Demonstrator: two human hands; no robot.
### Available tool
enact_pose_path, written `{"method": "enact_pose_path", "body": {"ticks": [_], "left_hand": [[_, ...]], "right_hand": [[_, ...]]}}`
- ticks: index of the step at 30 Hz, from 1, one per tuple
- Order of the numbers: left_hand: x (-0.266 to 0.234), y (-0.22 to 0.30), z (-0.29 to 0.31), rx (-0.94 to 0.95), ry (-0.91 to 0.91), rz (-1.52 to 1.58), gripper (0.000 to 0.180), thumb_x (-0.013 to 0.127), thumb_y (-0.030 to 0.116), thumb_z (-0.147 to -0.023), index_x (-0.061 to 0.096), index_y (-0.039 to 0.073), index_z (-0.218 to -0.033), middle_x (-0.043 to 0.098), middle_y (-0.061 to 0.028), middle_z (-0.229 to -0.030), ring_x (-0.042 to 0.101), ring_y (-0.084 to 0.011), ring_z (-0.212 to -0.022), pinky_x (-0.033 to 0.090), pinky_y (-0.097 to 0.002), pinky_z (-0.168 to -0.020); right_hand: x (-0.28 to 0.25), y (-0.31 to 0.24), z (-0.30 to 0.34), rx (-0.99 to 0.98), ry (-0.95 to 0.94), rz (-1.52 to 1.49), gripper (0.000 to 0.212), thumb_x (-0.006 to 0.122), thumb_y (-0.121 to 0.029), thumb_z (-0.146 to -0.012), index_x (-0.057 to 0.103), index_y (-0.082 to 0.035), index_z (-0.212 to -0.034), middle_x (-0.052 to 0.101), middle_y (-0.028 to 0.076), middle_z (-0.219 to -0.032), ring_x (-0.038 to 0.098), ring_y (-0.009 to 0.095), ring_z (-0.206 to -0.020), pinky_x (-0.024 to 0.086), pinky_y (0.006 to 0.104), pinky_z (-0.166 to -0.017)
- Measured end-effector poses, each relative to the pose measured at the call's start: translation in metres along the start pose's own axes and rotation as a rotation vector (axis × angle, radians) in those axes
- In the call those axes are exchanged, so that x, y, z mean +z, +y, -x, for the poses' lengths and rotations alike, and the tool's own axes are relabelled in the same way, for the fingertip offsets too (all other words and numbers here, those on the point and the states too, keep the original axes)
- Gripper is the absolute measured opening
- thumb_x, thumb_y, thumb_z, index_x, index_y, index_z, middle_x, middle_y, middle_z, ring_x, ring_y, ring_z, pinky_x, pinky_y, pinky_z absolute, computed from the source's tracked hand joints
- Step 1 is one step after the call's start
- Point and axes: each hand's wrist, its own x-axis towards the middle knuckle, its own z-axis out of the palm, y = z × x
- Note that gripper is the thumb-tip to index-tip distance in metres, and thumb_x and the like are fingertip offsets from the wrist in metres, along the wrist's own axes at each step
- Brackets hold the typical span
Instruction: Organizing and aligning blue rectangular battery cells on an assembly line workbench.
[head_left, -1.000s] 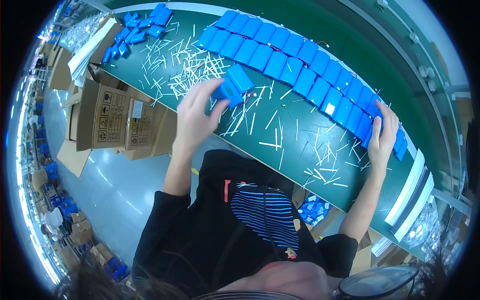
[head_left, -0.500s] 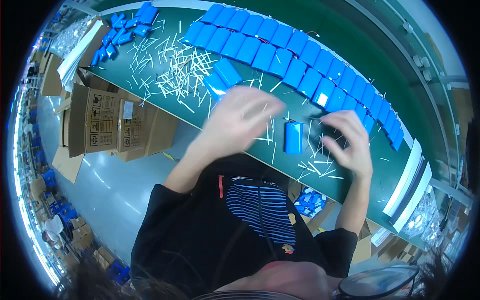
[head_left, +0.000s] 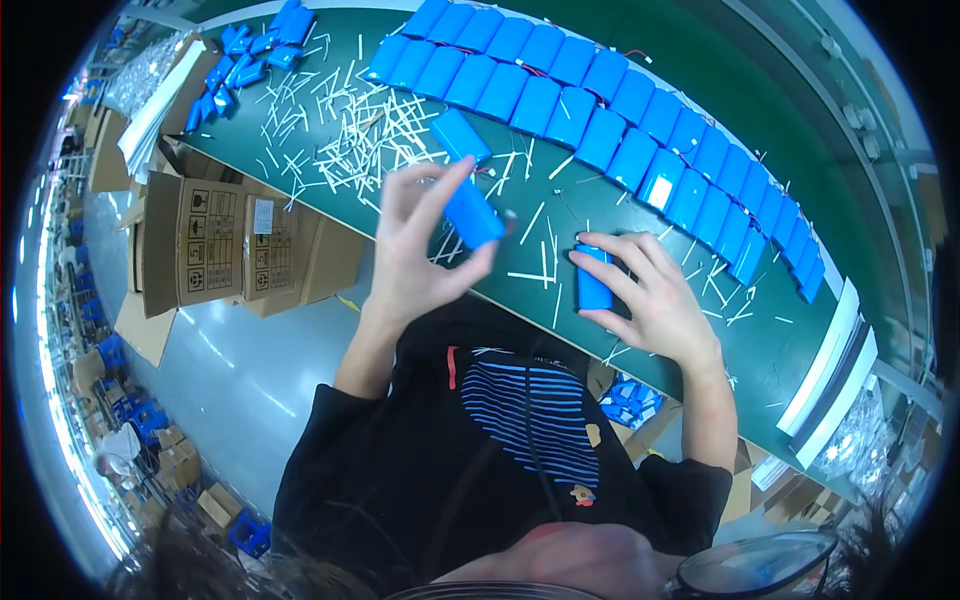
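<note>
My left hand (head_left: 425, 235) grips a blue battery pack (head_left: 474, 212) by its ends, index finger at the far end and thumb at the near end. This pack is tilted, with a small connector by its upper edge. Another blue pack lies just beyond it. My right hand (head_left: 650, 295) has its fingers over a second battery pack (head_left: 594, 283) near the table's front edge, thumb at its near end. A thin dark wire runs from that pack's far end. Part of it is hidden under the fingers.
Two curved rows of blue battery packs (head_left: 545, 105) line the back of the green table (head_left: 350, 215). Thin white strips (head_left: 375, 135) lie scattered at left and middle. More packs (head_left: 240, 70) are heaped at far left. Cardboard boxes (head_left: 210, 240) stand beside the table.
My left hand has drawn one of the two loose packs toward me. My right hand has moved left and closed on the pack in front of me.
</note>
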Motion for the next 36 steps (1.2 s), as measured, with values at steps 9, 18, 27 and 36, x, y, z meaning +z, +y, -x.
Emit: {"method": "enact_pose_path", "body": {"ticks": [9, 18, 27, 36], "left_hand": [[0.031, 0.020, 0.009, 0.124, -0.152, -0.103, 0.045, 0.092, 0.019, -0.079, 0.075, 0.010, -0.120, 0.072, -0.0027, -0.104, 0.064, -0.0148, -0.074, 0.049, -0.0251, -0.060], [0.035, 0.033, 0.007, 0.086, -0.291, -0.383, 0.019, 0.081, 0.024, -0.096, 0.075, 0.012, -0.110, 0.071, 0.0043, -0.085, 0.048, -0.0115, -0.048, 0.037, -0.0246, -0.047], [-0.007, 0.020, -0.003, 0.307, -0.494, -0.137, 0.037, 0.080, 0.022, -0.094, 0.075, 0.013, -0.129, 0.069, -0.0070, -0.130, 0.066, -0.0177, -0.081, 0.051, -0.0303, -0.065], [-0.003, 0.001, 0.008, 0.347, -0.711, -0.094, 0.061, 0.081, 0.022, -0.091, 0.064, 0.014, -0.149, 0.054, -0.0098, -0.160, 0.063, -0.0235, -0.096, 0.057, -0.0335, -0.082]], "right_hand": [[0.000, 0.001, 0.002, -0.001, -0.004, -0.003, 0.062, 0.085, -0.030, -0.085, 0.067, -0.015, -0.142, 0.061, 0.004, -0.148, 0.059, 0.028, -0.118, 0.052, 0.0396, -0.103], [0.003, 0.001, 0.002, -0.016, 0.038, 0.011, 0.061, 0.083, -0.032, -0.088, 0.064, -0.014, -0.143, 0.061, 0.005, -0.146, 0.059, 0.027, -0.115, 0.053, 0.0383, -0.100], [0.002, 0.000, 0.002, -0.028, 0.055, 0.036, 0.063, 0.084, -0.031, -0.086, 0.065, -0.014, -0.143, 0.062, 0.005, -0.144, 0.059, 0.026, -0.114, 0.053, 0.0381, -0.099], [0.004, 0.000, 0.002, 0.019, 0.087, -0.044, 0.068, 0.086, -0.034, -0.085, 0.063, -0.014, -0.145, 0.062, 0.006, -0.143, 0.059, 0.026, -0.114, 0.053, 0.0390, -0.099]]}}
